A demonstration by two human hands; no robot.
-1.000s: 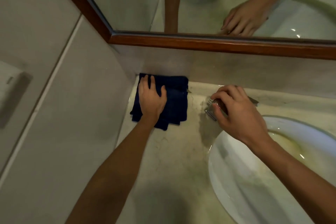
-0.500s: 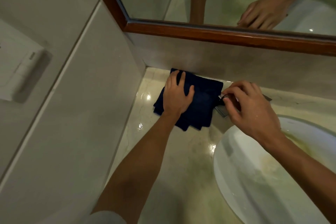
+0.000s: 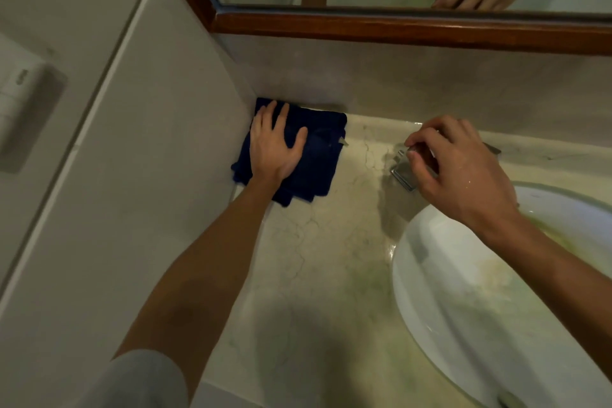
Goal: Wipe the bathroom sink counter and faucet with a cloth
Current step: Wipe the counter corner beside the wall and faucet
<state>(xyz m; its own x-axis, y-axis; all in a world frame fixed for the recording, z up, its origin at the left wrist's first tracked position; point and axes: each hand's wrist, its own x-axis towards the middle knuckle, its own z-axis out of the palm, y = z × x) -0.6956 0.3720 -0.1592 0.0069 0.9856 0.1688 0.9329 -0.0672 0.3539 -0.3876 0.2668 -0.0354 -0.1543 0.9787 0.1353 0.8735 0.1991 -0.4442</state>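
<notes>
While the head view is all we've got, here goes:
cloth: navy folded cloth (image 3: 318,156) is back in the counter (image 3: 324,262) corner, so still doing that left stretch
left hand (image 3: 275,149): spread flat, pressing on it
right hand (image 3: 460,169): curled around the chrome faucet (image 3: 402,174), right of the cloth
hidden: most of the faucet, sink (image 3: 463,291) cut off
</notes>
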